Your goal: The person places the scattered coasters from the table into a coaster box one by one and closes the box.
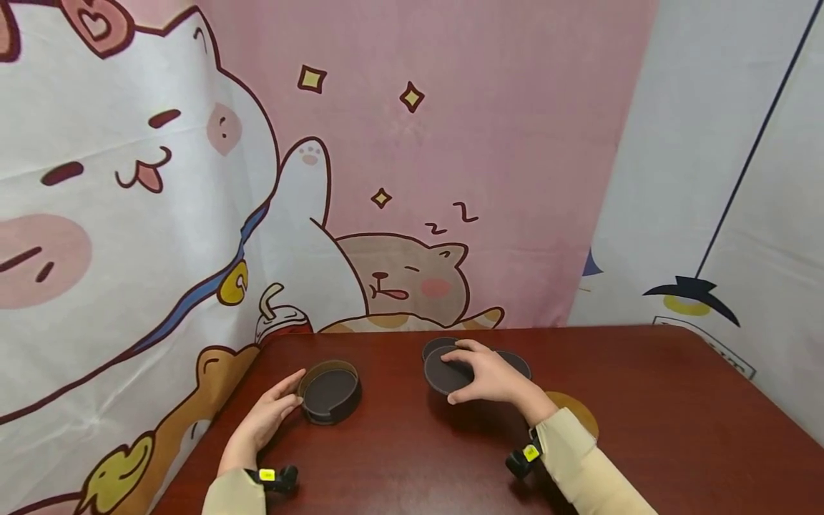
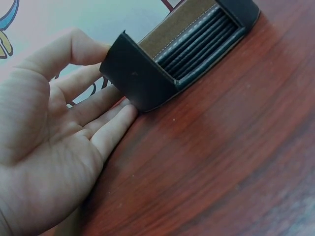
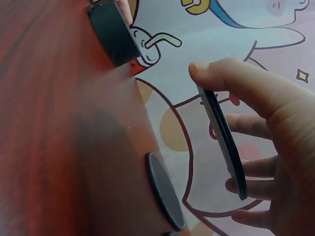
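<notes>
A round dark coaster holder [image 1: 344,410] with a brown lining stands on the table at the left. Several dark coasters [image 2: 199,46] lie stacked inside, visible through the gap in its wall. My left hand [image 1: 267,417] touches the holder's outer left side, thumb at the rim and fingers extended along the wall. Raised over the table, my right hand [image 1: 492,375] grips a round dark coaster [image 1: 440,375] by its edge, thumb on one side and fingertips on the other. Beyond it lie another dark coaster [image 1: 439,345] and one more [image 1: 517,363], both partly hidden.
A tan round piece [image 1: 573,411] lies on the table, partly covered by my right forearm. The reddish-brown wooden table [image 1: 399,458] ends at a cloth backdrop [image 1: 515,143] printed with cartoon animals. A dark camera is strapped on each wrist.
</notes>
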Available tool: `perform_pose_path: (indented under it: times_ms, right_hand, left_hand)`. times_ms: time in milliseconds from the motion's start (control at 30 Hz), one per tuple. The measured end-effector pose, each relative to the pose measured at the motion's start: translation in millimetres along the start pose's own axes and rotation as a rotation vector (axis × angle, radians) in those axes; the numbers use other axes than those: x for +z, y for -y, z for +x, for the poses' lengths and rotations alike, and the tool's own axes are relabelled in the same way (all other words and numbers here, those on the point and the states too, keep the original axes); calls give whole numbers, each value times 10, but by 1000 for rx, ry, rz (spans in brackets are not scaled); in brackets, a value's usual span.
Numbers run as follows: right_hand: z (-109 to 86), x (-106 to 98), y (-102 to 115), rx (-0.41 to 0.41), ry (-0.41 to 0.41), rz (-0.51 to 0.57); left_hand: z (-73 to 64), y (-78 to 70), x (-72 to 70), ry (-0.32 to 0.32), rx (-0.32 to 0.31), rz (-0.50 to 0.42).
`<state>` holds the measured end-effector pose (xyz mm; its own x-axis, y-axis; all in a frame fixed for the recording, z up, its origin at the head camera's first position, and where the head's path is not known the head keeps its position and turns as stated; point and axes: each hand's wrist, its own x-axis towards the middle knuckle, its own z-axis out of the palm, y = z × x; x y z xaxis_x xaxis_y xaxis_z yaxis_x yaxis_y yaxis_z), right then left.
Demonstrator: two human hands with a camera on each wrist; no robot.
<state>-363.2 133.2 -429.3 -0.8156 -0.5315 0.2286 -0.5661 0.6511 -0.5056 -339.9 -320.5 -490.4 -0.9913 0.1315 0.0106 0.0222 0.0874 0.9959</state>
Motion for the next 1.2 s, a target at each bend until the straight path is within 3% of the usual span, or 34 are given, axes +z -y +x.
perform_pose_path:
  times_ms: [267, 667, 833, 1200]
  right_hand:
    - [254, 18, 88, -32, -4, 3]
    - [660, 360, 99, -100, 59, 28]
    - [822, 502, 246, -121, 106, 47]
    - [1209, 758, 716, -188, 184, -42]
  left_hand:
    - [-4, -2, -12, -8, 13, 3]
    - [17, 17, 3, -13, 25, -8]
    - [8, 29, -2, -11, 23, 4]
    - [11, 21, -3, -17, 18, 32]
